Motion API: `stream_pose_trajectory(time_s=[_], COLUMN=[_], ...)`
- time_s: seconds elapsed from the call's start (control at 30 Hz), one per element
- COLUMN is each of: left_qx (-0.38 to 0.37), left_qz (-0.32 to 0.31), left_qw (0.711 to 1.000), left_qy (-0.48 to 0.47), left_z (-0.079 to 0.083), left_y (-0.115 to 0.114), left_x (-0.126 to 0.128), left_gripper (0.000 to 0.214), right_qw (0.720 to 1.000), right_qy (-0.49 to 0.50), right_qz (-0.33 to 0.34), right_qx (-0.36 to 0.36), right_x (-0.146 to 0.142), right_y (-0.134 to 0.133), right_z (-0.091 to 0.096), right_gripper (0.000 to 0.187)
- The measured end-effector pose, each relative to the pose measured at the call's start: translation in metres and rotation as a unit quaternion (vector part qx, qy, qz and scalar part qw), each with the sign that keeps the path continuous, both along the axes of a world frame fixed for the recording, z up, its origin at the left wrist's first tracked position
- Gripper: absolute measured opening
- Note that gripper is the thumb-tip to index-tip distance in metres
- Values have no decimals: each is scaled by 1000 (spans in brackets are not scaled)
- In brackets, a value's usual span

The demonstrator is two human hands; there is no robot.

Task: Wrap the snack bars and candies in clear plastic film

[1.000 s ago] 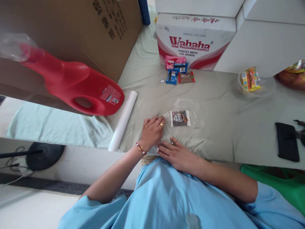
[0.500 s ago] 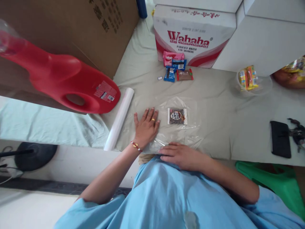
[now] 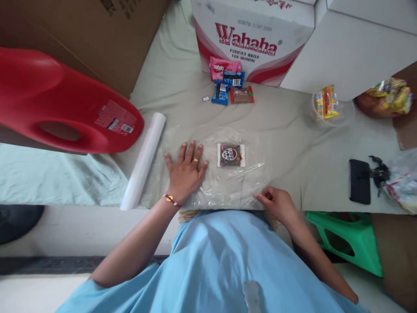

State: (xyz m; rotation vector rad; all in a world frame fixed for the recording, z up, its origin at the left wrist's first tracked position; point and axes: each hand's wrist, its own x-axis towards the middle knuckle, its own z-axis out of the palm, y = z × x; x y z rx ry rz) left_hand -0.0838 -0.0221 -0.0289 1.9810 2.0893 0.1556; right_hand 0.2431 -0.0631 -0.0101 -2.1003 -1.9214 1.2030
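Note:
A clear sheet of plastic film (image 3: 208, 191) lies wrinkled on the cloth at the table's front edge. On top of it sits a small snack packet (image 3: 231, 155) with white ends and a dark middle. My left hand (image 3: 185, 174) rests flat on the film's left part, fingers spread, left of the packet. At the film's near right edge, my right hand (image 3: 276, 201) has its fingers curled, with thumb and forefinger pinching the film. A white roll (image 3: 143, 161) lies to the left of my left hand.
Behind the film are a pink packet (image 3: 224, 67), blue packets (image 3: 220, 92) and a brown packet (image 3: 242, 94), before a Wahaba-type white carton (image 3: 254, 39). A red jug (image 3: 81, 108) stands left. Rightward are a clear bowl (image 3: 345, 114), a black phone (image 3: 360, 181) and keys (image 3: 380, 174).
My right hand has moved right along the table's front edge, from lying flat to a pinch at the film's near right edge. My left hand stays flat; the camera view has shifted.

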Motion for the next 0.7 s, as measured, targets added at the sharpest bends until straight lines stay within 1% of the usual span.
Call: stream_pose_trajectory(time_s=[0.07, 0.1, 0.2, 0.27, 0.33, 0.43, 0.47, 0.57, 0.63, 0.67, 0.7], left_qx=[1, 2, 7, 7, 5, 1, 0, -1, -1, -1, 0], left_qz=[2, 3, 2, 2, 4, 5, 4, 1, -2, -3, -3], left_qw=[1000, 1000, 1000, 1000, 1000, 1000, 1000, 1000, 1000, 1000, 1000], left_qy=[0, -1, -4, -7, -6, 3, 5, 6, 6, 5, 5], left_z=[0, -1, -1, -2, -1, -1, -1, -1, -1, -1, -1], left_y=[0, 0, 0, 0, 0, 0, 0, -1, -1, -1, -1], left_x=[0, 0, 0, 0, 0, 0, 0, 0, -1, -1, -1], left_gripper=[64, 63, 63, 63, 63, 63, 63, 63, 63, 63, 63], right_qw=[1000, 999, 992, 979, 961, 921, 901, 830, 793, 781, 773], right_qy=[21, 38, 120, 191, 258, 351, 385, 478, 509, 514, 515], right_qz=[10, 9, -29, -64, -95, -158, -185, -263, -302, -319, -333], right_qx=[12, 20, 13, -14, -43, -64, -73, -118, -143, -153, -162], right_x=[-8, -9, -1, 6, 9, 1, -3, -16, -21, -22, -22], right_y=[-3, -3, -2, -2, -4, -8, -9, -11, -10, -9, -9], right_z=[2, 2, 6, 9, 12, 13, 13, 13, 14, 15, 15], right_gripper=[33, 31, 37, 43, 45, 47, 47, 43, 42, 45, 52])
